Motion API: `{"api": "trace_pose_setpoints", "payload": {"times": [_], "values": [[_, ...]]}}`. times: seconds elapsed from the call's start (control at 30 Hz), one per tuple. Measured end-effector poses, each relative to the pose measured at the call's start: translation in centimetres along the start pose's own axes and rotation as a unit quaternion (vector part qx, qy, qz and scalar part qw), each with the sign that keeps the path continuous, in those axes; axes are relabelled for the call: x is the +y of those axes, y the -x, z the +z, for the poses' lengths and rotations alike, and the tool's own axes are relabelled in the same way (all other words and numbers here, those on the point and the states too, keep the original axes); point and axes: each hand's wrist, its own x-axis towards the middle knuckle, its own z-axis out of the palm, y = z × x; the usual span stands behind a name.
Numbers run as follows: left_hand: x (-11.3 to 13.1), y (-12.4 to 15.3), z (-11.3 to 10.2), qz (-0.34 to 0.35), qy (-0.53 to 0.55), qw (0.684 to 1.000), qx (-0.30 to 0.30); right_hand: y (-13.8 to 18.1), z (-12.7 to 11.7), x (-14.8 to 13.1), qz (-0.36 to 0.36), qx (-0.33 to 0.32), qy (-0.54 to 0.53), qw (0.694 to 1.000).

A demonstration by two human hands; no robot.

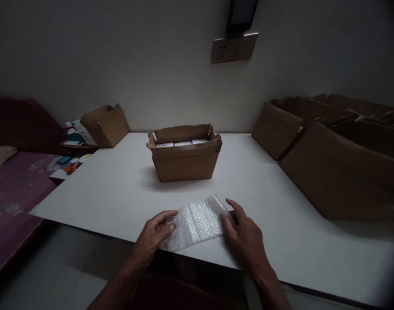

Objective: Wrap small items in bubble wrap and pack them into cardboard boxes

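Observation:
A folded piece of clear bubble wrap (201, 220) lies near the front edge of the white table, slightly raised at its far right corner. My left hand (156, 234) grips its left end, thumb on top and index finger along the upper side. At the right end is my right hand (245, 230), its thumb over the wrap and its index finger lifted away from it. The other fingers of both hands are partly hidden. Beyond the wrap stands an open cardboard box (186, 165) with white packets (182, 143) showing inside.
Several open cardboard boxes (339, 181) crowd the right side of the white table (119, 189). A smaller cardboard box (111, 129) sits at the back left. A bed (22, 176) and a side shelf with small items are at the left. A wall socket plate (234, 49) is above.

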Motion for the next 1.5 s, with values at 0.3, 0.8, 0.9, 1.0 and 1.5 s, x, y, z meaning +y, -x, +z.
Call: {"api": "trace_pose_setpoints", "payload": {"times": [0.3, 0.8, 0.9, 1.0, 1.5], "values": [[0.5, -2.0, 2.4, 0.080, -0.217, 0.973, -0.020, -0.2, -0.2, 0.8, -0.038, -0.018, -0.010, 0.999], [11.2, -4.3, -2.5, 0.323, -0.192, 0.925, 0.050, -7.0, -8.0, -6.4, -0.217, -0.020, -0.032, 0.975], [15.1, -6.1, -3.9, 0.332, -0.182, 0.923, 0.063, -10.5, -9.2, -9.0, -0.265, -0.019, -0.007, 0.964], [18.7, -8.6, -5.0, 0.299, -0.182, 0.935, 0.053, -14.0, -10.2, -11.8, -0.281, 0.014, -0.005, 0.960], [21.5, -18.6, -4.2, 0.072, -0.356, 0.931, -0.042, -27.1, -6.6, -16.3, -0.200, -0.233, 0.232, 0.923]]}}
